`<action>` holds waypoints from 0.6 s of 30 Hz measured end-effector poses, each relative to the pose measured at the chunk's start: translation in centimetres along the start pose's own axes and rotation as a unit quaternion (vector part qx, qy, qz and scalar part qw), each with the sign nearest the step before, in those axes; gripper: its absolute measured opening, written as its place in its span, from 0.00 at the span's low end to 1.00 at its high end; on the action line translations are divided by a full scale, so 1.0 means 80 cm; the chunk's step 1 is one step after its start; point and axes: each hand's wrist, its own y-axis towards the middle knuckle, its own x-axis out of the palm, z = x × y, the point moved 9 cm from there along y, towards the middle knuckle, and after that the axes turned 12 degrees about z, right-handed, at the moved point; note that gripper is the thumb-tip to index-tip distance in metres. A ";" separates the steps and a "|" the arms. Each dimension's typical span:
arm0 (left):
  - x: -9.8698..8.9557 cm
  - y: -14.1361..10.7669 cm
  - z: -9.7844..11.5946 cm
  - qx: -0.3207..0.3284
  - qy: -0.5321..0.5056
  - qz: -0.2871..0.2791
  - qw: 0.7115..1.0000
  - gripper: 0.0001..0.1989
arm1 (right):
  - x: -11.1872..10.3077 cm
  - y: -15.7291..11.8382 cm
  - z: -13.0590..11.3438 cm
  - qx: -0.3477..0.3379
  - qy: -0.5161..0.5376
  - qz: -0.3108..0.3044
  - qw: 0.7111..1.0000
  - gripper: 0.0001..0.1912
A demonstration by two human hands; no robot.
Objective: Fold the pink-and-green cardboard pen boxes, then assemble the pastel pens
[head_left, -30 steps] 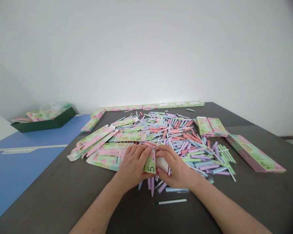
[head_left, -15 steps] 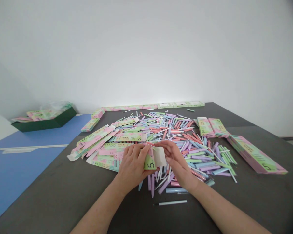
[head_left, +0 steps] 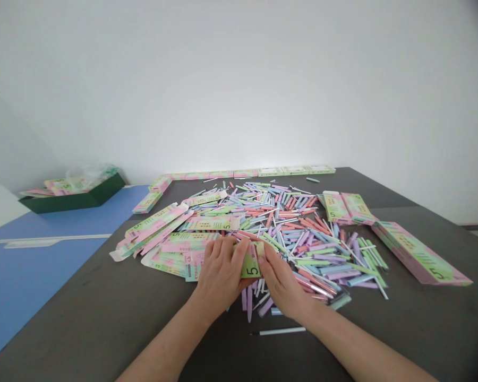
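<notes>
In the middle of the head view, my left hand (head_left: 219,273) is wrapped over a small green and pink cardboard box (head_left: 250,264) marked with a 5. My right hand (head_left: 282,281) presses against the box's right end, its fingers bent over the end flap. Most of the box is hidden beneath my hands, and its contents cannot be seen. Under and behind it spreads a heap of pastel pens (head_left: 318,254). Just left of my left hand lie flat, unfilled-looking cartons (head_left: 175,244) in an overlapping pile.
A lone white pen refill (head_left: 282,331) lies near me. To the right rest two boxes (head_left: 344,207) side by side and a longer box (head_left: 420,252). More boxes (head_left: 221,174) line the table's far edge. A dark green tray (head_left: 74,200) sits on the blue surface (head_left: 43,286) at left.
My right hand has moved left onto the box end, and the white flap that stood out is now folded in or covered by its fingers. The left hand keeps its hold.
</notes>
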 end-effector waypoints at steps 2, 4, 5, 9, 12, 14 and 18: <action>-0.001 0.001 0.003 0.001 0.010 0.003 1.000 0.29 | -0.003 -0.002 0.001 -0.014 -0.012 0.022 1.000 0.22; -0.002 0.001 0.007 -0.001 0.018 0.003 1.000 0.29 | -0.006 -0.006 0.001 -0.022 -0.023 0.036 0.999 0.23; -0.002 0.001 0.009 -0.002 0.020 0.002 1.000 0.28 | -0.007 -0.008 0.001 -0.021 -0.028 0.036 0.999 0.24; -0.002 0.001 0.014 -0.008 0.026 -0.003 1.000 0.27 | -0.005 -0.017 0.004 -0.010 -0.047 0.001 0.999 0.26; 0.001 0.000 0.015 -0.007 0.041 -0.010 0.999 0.25 | 0.002 -0.022 0.006 -0.012 -0.076 -0.028 0.997 0.30; 0.005 -0.002 0.015 -0.004 0.054 -0.015 0.998 0.24 | 0.007 -0.023 0.010 -0.005 -0.105 -0.043 0.994 0.34; 0.011 -0.005 0.014 -0.007 0.074 -0.018 0.997 0.20 | 0.016 -0.024 0.014 0.014 -0.142 -0.067 0.987 0.40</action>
